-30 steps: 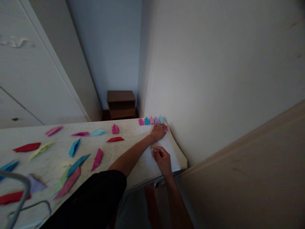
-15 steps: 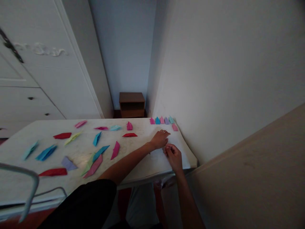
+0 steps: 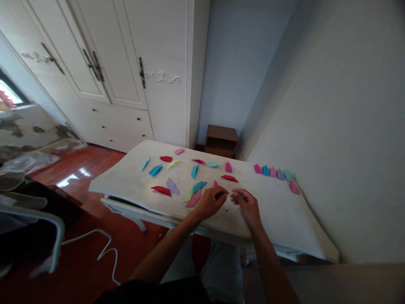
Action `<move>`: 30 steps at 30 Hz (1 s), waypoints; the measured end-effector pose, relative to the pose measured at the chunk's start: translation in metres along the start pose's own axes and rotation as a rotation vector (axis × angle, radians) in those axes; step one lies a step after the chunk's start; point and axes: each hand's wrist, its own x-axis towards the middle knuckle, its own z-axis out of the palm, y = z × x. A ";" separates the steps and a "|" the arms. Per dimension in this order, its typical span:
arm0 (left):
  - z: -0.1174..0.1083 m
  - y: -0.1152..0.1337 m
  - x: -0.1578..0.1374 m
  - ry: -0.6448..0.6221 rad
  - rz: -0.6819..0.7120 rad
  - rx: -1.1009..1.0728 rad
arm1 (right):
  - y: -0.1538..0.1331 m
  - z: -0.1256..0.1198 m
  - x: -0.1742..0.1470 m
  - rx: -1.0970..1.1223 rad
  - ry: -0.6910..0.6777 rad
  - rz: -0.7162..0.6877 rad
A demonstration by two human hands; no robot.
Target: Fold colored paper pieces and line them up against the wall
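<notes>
Above the middle of a white table (image 3: 265, 219), my left hand (image 3: 211, 202) has its fingers curled, with thumb and fingertips close together. A magenta folded paper piece (image 3: 216, 183) shows just behind it, partly covered. To its left lie a pink folded paper (image 3: 193, 199), a blue one (image 3: 200, 186) and a pale green one (image 3: 188, 194), overlapping. Facing it, my right hand (image 3: 248, 207) is closed in a pinch, its fingertips a little apart from those of my left. Whatever either hand holds, if anything, is too small to make out.
More folded papers, among them a red one (image 3: 229, 178) and a purple one (image 3: 172, 186), are scattered leftward. Several stand in a row, including a blue one (image 3: 265, 170), by the wall (image 3: 341, 126), with a pink one (image 3: 294, 187) in front. A white cable (image 3: 106, 242) lies on the floor.
My view has swung left, bringing more of the wardrobe and floor into sight. Both hands have shifted from the row of papers at the right end towards the scattered papers mid-table.
</notes>
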 end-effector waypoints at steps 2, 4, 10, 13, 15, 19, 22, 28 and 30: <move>-0.027 -0.006 -0.017 0.085 -0.054 -0.020 | -0.006 0.034 0.006 -0.044 -0.111 -0.040; -0.050 -0.014 -0.034 0.124 -0.095 -0.045 | -0.009 0.064 0.014 -0.095 -0.179 -0.070; -0.091 -0.039 -0.078 0.136 -0.018 -0.078 | -0.013 0.126 0.042 -0.282 -0.307 -0.154; -0.094 -0.044 -0.084 0.081 0.019 -0.018 | -0.014 0.134 0.050 -0.389 -0.425 -0.149; -0.092 -0.044 -0.084 0.074 0.025 0.051 | -0.015 0.131 0.051 -0.450 -0.500 -0.127; -0.085 -0.045 -0.081 0.108 0.055 0.160 | -0.015 0.118 0.045 -0.554 -0.647 -0.053; -0.083 -0.047 -0.082 0.112 0.090 0.147 | -0.016 0.118 0.042 -0.640 -0.719 -0.067; -0.086 -0.050 -0.084 0.088 0.126 0.117 | -0.032 0.147 0.045 -0.681 -0.686 -0.247; -0.086 -0.052 -0.084 0.060 0.150 0.133 | -0.038 0.163 0.044 -0.636 -0.728 -0.309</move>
